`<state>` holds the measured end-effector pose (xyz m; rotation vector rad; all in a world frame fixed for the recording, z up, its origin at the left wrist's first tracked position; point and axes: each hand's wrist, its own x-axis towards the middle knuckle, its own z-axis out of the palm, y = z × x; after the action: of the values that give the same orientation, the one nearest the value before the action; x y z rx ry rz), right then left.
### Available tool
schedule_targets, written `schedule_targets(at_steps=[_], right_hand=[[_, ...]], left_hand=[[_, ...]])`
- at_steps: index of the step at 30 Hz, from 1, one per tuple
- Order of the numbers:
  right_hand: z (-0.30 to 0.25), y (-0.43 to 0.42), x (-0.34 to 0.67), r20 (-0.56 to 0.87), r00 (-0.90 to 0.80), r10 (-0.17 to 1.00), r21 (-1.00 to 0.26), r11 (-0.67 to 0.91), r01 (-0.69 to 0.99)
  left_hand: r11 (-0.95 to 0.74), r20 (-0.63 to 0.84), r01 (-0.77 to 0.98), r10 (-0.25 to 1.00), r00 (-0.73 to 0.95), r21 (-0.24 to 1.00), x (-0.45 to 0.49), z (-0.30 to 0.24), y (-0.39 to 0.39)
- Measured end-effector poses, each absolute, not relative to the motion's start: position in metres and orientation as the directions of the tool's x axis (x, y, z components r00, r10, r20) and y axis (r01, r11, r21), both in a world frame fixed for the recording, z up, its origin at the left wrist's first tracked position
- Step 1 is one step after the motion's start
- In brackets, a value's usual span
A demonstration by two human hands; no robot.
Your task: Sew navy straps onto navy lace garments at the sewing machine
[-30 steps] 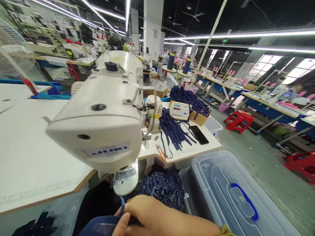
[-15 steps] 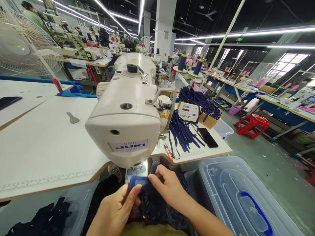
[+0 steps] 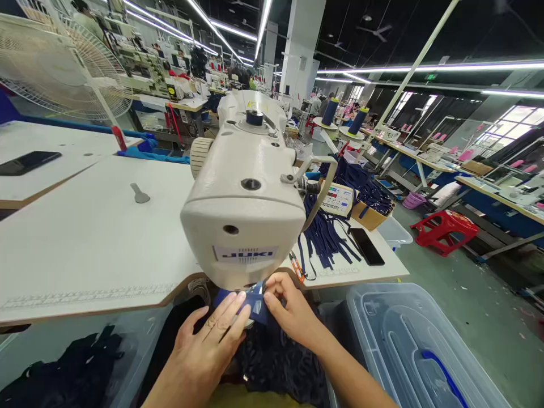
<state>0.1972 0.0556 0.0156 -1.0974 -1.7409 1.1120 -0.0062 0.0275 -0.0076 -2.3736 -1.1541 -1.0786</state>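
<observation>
The white desk [image 3: 85, 238] spreads beyond the hands, mostly to their left; a cream sewing machine [image 3: 250, 221] (its front plate reads JUKI) stands straight ahead, its head ending just above the fingertips; a clear plastic box [image 3: 408, 340] with a blue handle sits to the right of the right forearm; dark bunched fabric [image 3: 280, 362] lies below the hands, between the two forearms; a bundle of navy strips [image 3: 329, 238] lies beyond the right hand, on the right part of the desk.

The left hand [image 3: 208, 340] is back up, its fingers nearly straight and laid flat over a piece of navy cloth [image 3: 259, 309]; the right hand [image 3: 293, 309] is curled, thumb and fingers closed in a pinch on that cloth's right edge; the cloth lies between the hands, right under the machine head, though its contact with the needle is hidden.

A control panel [image 3: 338, 199] stands beyond the right hand, behind some of the strips; a black phone [image 3: 368, 246] lies nearer, farther to the right; orange-handled snips [image 3: 296, 267] lie just beyond the right hand; a grey metal piece [image 3: 140, 194] lies well ahead and left of the left hand.
</observation>
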Motion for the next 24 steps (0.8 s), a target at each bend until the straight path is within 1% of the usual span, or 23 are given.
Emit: schedule_targets(at_steps=[2,3,7,10,18,24], right_hand=[[0.017,0.056,0.198,0.191,-0.308,0.932,-0.921,0.279,0.273],[0.018,0.057,0.197,0.206,-0.302,0.931,-0.907,0.297,0.298],[0.026,0.066,0.191,0.282,-0.319,0.905,-0.825,0.398,0.401],[0.03,0.072,0.187,0.315,-0.351,0.882,-0.784,0.45,0.427],[0.027,0.075,0.185,0.332,-0.367,0.869,-0.777,0.473,0.415],[0.028,0.075,0.185,0.339,-0.365,0.867,-0.771,0.478,0.42]], left_hand=[[-0.587,0.739,0.796,0.601,0.303,0.151,-0.001,-0.013,0.023],[-0.567,0.736,0.809,0.614,0.287,0.158,0.001,-0.014,0.021],[-0.503,0.744,0.859,0.611,0.272,0.099,0.007,-0.009,0.019],[-0.489,0.748,0.869,0.604,0.274,0.077,0.008,-0.003,0.018],[-0.463,0.738,0.878,0.633,0.232,0.121,0.01,-0.007,0.016],[-0.461,0.751,0.879,0.621,0.224,0.119,0.012,-0.009,0.018]])
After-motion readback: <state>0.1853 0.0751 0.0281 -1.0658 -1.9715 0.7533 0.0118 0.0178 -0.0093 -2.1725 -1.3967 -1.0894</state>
